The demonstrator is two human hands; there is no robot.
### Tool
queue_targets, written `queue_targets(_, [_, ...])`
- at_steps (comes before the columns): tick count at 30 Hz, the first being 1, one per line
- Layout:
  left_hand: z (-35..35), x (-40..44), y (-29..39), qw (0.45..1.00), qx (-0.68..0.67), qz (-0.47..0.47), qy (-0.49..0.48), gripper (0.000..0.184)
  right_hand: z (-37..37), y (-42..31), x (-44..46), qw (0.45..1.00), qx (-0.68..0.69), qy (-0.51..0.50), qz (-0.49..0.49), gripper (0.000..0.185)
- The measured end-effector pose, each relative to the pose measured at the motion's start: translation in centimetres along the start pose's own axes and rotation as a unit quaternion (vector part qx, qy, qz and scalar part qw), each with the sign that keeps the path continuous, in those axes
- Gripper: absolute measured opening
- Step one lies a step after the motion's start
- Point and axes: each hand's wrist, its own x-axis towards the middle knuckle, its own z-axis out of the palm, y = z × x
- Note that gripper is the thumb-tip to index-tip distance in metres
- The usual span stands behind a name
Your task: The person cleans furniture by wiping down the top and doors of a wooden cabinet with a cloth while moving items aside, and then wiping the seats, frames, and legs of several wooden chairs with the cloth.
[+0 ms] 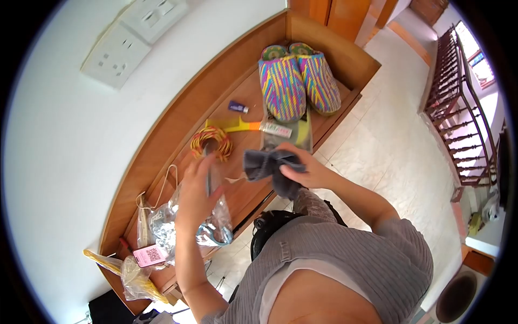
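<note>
A dark grey cloth [272, 164] is bunched up in my right hand [303, 167], its folds hanging below the fingers over the edge of the wooden shelf. My left hand [198, 189] is above the shelf with its fingers apart, blurred by motion, and no object shows in its grasp. Just beyond its fingertips lies a coil of red and yellow cord [218, 136]. Beneath and beside that hand are clear plastic bags [164, 221] and scissors with blue handles [225, 236]. A yellow and orange tool with a label [243, 125] rests beyond the cloth.
Striped woven slippers [283, 89] sit at the far end of the wooden shelf [221, 97], near a small dark blue item [238, 107]. A phone [149, 255] showing a code lies at the near end. Wall sockets [116, 56] are at left, a railing [458, 108] at right.
</note>
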Motion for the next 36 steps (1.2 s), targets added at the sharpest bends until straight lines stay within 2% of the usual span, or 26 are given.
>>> queue_targets(1, [1.5,3.1,1.4,0.999,0.004,0.037,-0.003,0.061,-2.2,-0.6,-0.6,0.993,0.098,0.008,0.068,0.043])
queue_targets(2, [2.8,6.1,2.7,0.997,0.007,0.075,-0.009,0.064,-4.9,-0.6,-1.0,0.991,0.111,-0.011,0.078,0.045])
queue_targets(4, [4.9,12.5,5.7,0.989,-0.07,0.127,-0.002,0.07,-9.3,-2.4,-1.8,0.989,0.12,0.008,0.083,0.045])
queue_targets(6, [7.4,18.9,7.7,0.987,-0.034,0.151,0.047,0.074,-12.8,-2.9,-2.8,0.991,0.107,0.029,0.069,0.045])
queue_targets(7, [8.2,21.5,8.9,0.989,0.035,0.134,0.051,0.075,-14.0,-2.3,-3.6,0.988,0.107,0.078,0.077,0.043])
queue_targets(8, [8.8,23.7,9.8,0.986,0.104,0.117,0.055,0.075,-15.0,-3.4,-3.8,0.986,0.12,0.079,0.08,0.04])
queue_targets(10, [9.9,27.5,10.0,0.99,0.109,0.072,-0.054,0.068,-17.1,-2.5,-4.6,0.992,0.07,0.098,0.025,0.032])
queue_targets(11, [10.4,28.7,10.0,0.986,0.111,0.051,-0.109,0.065,-17.7,-2.5,-5.0,0.99,0.059,0.12,0.042,0.03])
queue_targets(14, [9.8,30.6,7.8,0.976,-0.008,0.153,-0.155,0.053,-18.9,-2.1,-5.9,0.976,0.034,0.197,0.082,0.025])
queue_targets(15, [8.6,29.6,8.3,0.98,-0.02,0.148,-0.133,0.046,-19.2,-1.7,-5.8,0.969,0.029,0.229,0.088,0.023])
queue_targets(17, [6.0,27.4,7.6,0.981,-0.071,0.128,-0.13,0.043,-19.5,-0.6,-5.5,0.96,0.014,0.268,0.082,0.023])
queue_targets(18, [3.8,25.6,7.9,0.979,-0.109,0.104,-0.138,0.041,-19.1,0.1,-5.0,0.95,-0.026,0.301,0.074,0.029])
queue_targets(19, [1.4,23.3,8.4,0.975,-0.146,0.08,-0.146,0.038,-19.1,2.2,-4.5,0.931,-0.224,0.288,-0.01,0.035])
queue_targets(20, [-0.4,20.8,8.6,0.966,-0.218,0.031,-0.134,0.032,-19.2,4.4,-3.8,0.868,-0.414,0.26,-0.091,0.042])
queue_targets(22, [-3.5,16.4,6.5,0.961,-0.24,-0.052,-0.124,0.028,-17.9,6.1,-1.8,0.842,-0.526,0.113,-0.034,0.053])
queue_targets(25, [-6.1,10.0,3.0,0.953,-0.255,-0.113,-0.117,0.031,-17.2,8.1,2.9,0.822,-0.544,0.167,-0.031,0.06])
queue_targets(28, [-6.3,4.1,0.8,0.949,-0.249,-0.183,-0.063,0.032,-17.1,9.0,8.9,0.81,-0.554,0.185,-0.06,0.053])
queue_targets(30, [-6.1,1.2,0.2,0.948,-0.229,-0.221,-0.027,0.03,-14.6,10.5,12.0,0.843,-0.509,0.159,-0.071,0.054])
queue_targets(32, [-5.8,-0.7,-0.3,0.945,-0.215,-0.246,-0.001,0.029,-10.5,10.5,13.2,0.871,-0.458,0.112,-0.141,0.04])
queue_targets(34, [-5.5,-1.9,-0.6,0.944,-0.202,-0.26,0.008,0.028,-4.1,10.5,13.3,0.889,-0.42,0.094,-0.153,0.035])
queue_targets(35, [-5.1,-2.4,-1.2,0.948,-0.194,-0.25,0.016,0.028,-0.5,11.5,13.4,0.873,-0.45,0.11,-0.154,0.037])
queue_targets(36, [-4.7,-2.4,-1.5,0.953,-0.182,-0.243,0.018,0.028,2.1,11.7,13.7,0.854,-0.502,0.046,-0.126,0.04])
